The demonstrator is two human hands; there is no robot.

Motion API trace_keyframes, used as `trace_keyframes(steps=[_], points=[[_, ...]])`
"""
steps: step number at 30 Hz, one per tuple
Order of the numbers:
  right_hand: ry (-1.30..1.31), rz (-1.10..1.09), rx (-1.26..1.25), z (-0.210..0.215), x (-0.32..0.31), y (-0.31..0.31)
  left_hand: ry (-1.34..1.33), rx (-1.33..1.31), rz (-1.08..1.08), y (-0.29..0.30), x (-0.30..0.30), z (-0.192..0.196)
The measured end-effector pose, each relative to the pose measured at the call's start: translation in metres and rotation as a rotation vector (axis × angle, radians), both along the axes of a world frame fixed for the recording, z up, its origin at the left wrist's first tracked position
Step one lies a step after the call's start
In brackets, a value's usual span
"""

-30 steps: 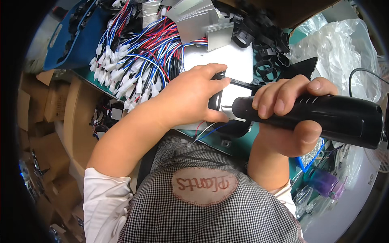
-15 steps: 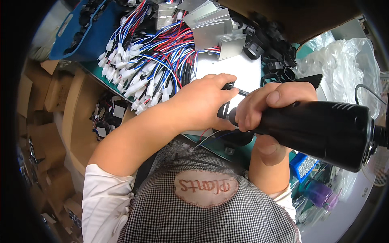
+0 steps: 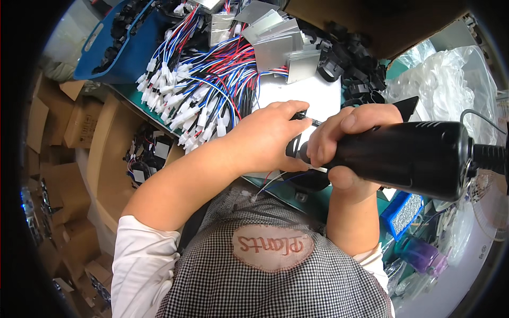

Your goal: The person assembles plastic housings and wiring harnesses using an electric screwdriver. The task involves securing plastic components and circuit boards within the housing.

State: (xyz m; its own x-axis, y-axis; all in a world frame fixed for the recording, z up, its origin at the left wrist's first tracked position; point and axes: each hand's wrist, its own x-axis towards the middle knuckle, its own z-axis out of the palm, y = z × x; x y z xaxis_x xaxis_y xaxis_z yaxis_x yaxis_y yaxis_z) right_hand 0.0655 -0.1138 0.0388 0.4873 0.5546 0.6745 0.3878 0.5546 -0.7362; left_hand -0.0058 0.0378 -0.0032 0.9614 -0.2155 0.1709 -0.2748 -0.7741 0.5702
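Note:
My right hand (image 3: 347, 132) is wrapped round a black electric screwdriver (image 3: 408, 159), whose body slants to the right with a cord at its back end. The screwdriver's tip end points left at a small black plastic part (image 3: 292, 146). My left hand (image 3: 268, 135) grips that part between thumb and fingers, and most of it is hidden. Thin wires (image 3: 266, 185) hang below toward my checked apron. Whether the tip touches a screw cannot be seen. Under the hands lies a white board (image 3: 281, 90).
Beyond my left arm lies a heap of wire harnesses (image 3: 212, 79) with white connectors. Metal plates (image 3: 275, 50), black rings (image 3: 352, 69) and a clear plastic bag (image 3: 435, 79) lie farther back. A blue tray of screws (image 3: 403, 214) and a purple bottle (image 3: 421, 254) stand to the right.
The back end of the screwdriver has swung slightly up and left in the picture. Both hands keep their holds, and the whole view has shifted a little.

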Motion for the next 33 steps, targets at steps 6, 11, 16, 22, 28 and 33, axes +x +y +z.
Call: trace_keyframes(steps=[6,11,16,22,28,33], points=[[0.073,0.009,0.06,0.0,0.001,0.003,0.041,-0.073,0.025,-0.002,0.001,-0.001],[0.004,0.099,0.103,0.002,-0.004,0.017,-0.067,-0.084,0.004,-0.002,0.003,-0.008],[0.056,0.057,0.217,0.002,-0.009,0.019,-0.073,-0.023,0.02,-0.004,-0.003,0.005],[0.082,-0.131,0.051,-0.009,-0.011,-0.005,-0.032,0.025,0.017,-0.009,-0.002,0.005],[0.329,-0.124,0.24,-0.003,-0.019,-0.012,0.031,0.019,0.021,-0.013,0.001,0.014],[0.277,-0.09,0.431,0.029,-0.021,-0.048,-0.238,-0.021,0.083,-0.008,0.002,0.029]])
